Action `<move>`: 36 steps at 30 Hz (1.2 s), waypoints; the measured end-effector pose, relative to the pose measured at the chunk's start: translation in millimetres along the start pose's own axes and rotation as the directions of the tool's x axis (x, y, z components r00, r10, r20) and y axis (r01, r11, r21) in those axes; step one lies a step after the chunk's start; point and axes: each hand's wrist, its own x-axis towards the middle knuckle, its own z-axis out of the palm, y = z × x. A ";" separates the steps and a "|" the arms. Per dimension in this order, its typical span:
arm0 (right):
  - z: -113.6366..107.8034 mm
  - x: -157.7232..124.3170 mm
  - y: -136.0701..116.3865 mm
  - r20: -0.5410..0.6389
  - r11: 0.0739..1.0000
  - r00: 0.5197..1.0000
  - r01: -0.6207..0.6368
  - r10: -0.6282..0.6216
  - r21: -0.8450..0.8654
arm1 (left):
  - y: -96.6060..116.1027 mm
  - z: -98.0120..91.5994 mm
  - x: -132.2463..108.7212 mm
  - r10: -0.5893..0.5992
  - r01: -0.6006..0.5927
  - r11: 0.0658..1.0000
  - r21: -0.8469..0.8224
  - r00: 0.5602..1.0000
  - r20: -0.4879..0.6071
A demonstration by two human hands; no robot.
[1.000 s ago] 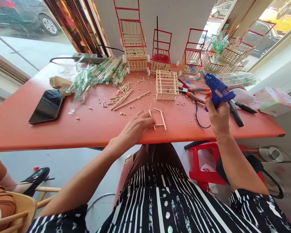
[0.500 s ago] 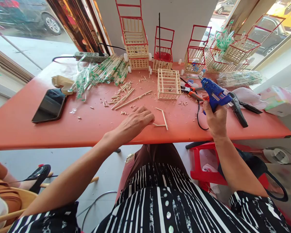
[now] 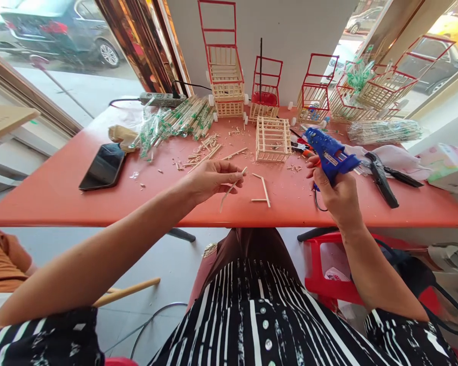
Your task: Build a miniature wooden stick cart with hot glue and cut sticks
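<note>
Between the thumb and fingers of my left hand (image 3: 217,179) is a thin wooden stick (image 3: 232,187), tilted and raised above the table. My right hand (image 3: 338,190) is wrapped round the handle of a blue hot glue gun (image 3: 330,152), its nozzle pointing up and to the left. On the table between my hands lies an open three-sided frame of sticks (image 3: 266,191), with two short pieces at the ends of a longer one. Behind it stands a slatted wooden stick cage (image 3: 273,138).
Small cart models with red frames (image 3: 225,66) line the wall. Wrapped stick bundles (image 3: 175,119), loose cut sticks (image 3: 206,152) and a phone (image 3: 102,166) are on the left. Pliers (image 3: 301,146), a black-handled tool (image 3: 382,180) and another wrapped bundle (image 3: 385,132) lie on the right. A red stool (image 3: 330,284) stands below.
My left hand has lifted a stick from beside the three-sided frame and moved slightly left. My right hand still holds the glue gun. The whole view has shifted.
</note>
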 end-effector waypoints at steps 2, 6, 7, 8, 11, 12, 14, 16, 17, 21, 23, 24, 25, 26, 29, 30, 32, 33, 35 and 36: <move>4.8 -5.6 -8.1 0.071 0.999 0.997 -0.033 0.032 0.014 | -2.3 2.1 -0.9 -0.030 0.030 0.992 -0.122 1.000 0.009; 16.0 -17.3 -16.1 0.198 0.997 0.977 -0.074 0.075 -0.013 | -13.9 11.4 -0.4 -0.048 0.046 0.973 -0.226 0.999 -0.001; 19.1 -19.6 -16.4 0.225 0.996 0.971 -0.083 0.087 -0.025 | -16.9 13.7 0.1 -0.045 0.045 0.966 -0.255 0.999 0.003; 22.4 -21.4 -16.3 0.252 0.995 0.963 -0.092 0.098 -0.035 | -19.7 15.7 0.6 -0.034 0.035 0.959 -0.282 0.999 0.007; 31.9 -23.9 -15.2 0.321 0.992 0.939 -0.112 0.126 -0.061 | -25.9 18.8 1.4 0.024 -0.025 0.946 -0.322 1.000 -0.005; 34.7 -23.9 -15.0 0.335 0.991 0.933 -0.111 0.128 -0.071 | -27.4 19.0 1.5 0.040 -0.042 0.946 -0.322 0.999 -0.015; 39.0 -23.4 -14.7 0.354 0.991 0.927 -0.101 0.127 -0.090 | -29.9 18.5 1.5 0.058 -0.064 0.946 -0.318 0.998 -0.029; 41.2 -23.1 -14.6 0.366 0.990 0.923 -0.084 0.120 -0.111 | -32.0 18.1 1.4 0.070 -0.080 0.943 -0.323 0.997 -0.044; 41.5 -23.2 -14.6 0.369 0.989 0.922 -0.076 0.117 -0.125 | -32.9 18.0 1.4 0.075 -0.088 0.941 -0.327 0.996 -0.052; 39.4 -25.8 -15.2 0.355 0.984 0.927 -0.062 0.118 -0.164 | -35.0 19.3 0.6 0.096 -0.116 0.936 -0.331 0.992 -0.079; 38.3 -27.2 -16.0 0.341 0.984 0.932 -0.067 0.120 -0.165 | -35.5 20.1 0.2 0.103 -0.126 0.937 -0.325 0.991 -0.087; 38.0 -27.8 -16.4 0.335 0.984 0.935 -0.067 0.120 -0.164 | -35.6 20.3 0.0 0.104 -0.128 0.938 -0.322 0.990 -0.091; 37.9 -28.1 -16.7 0.331 0.984 0.936 -0.067 0.119 -0.162 | -35.7 20.5 -0.2 0.104 -0.130 0.938 -0.322 0.990 -0.095; 38.1 -28.3 -16.9 0.332 0.985 0.936 -0.065 0.116 -0.162 | -35.7 20.5 -0.4 0.103 -0.130 0.938 -0.322 0.990 -0.099; 39.2 -28.2 -17.3 0.334 0.983 0.936 -0.055 0.111 -0.172 | -35.5 20.6 -0.8 0.098 -0.128 0.939 -0.320 0.989 -0.109; 39.6 -28.1 -17.5 0.336 0.983 0.936 -0.051 0.109 -0.178 | -35.4 20.6 -1.0 0.098 -0.128 0.939 -0.319 0.989 -0.109; 40.2 -27.6 -18.0 0.344 0.981 0.933 -0.038 0.102 -0.188 | -34.8 20.9 -1.5 0.099 -0.129 0.938 -0.323 0.989 -0.107; 40.5 -27.4 -18.4 0.348 0.981 0.932 -0.032 0.099 -0.192 | -34.5 21.0 -1.8 0.100 -0.129 0.937 -0.326 0.990 -0.104; 40.9 -27.0 -19.3 0.355 0.980 0.930 -0.024 0.095 -0.199 | -33.7 21.3 -2.4 0.098 -0.127 0.936 -0.329 0.990 -0.102; 41.1 -26.8 -19.8 0.356 0.979 0.930 -0.022 0.094 -0.202 | -33.4 21.5 -2.6 0.096 -0.125 0.937 -0.326 0.990 -0.103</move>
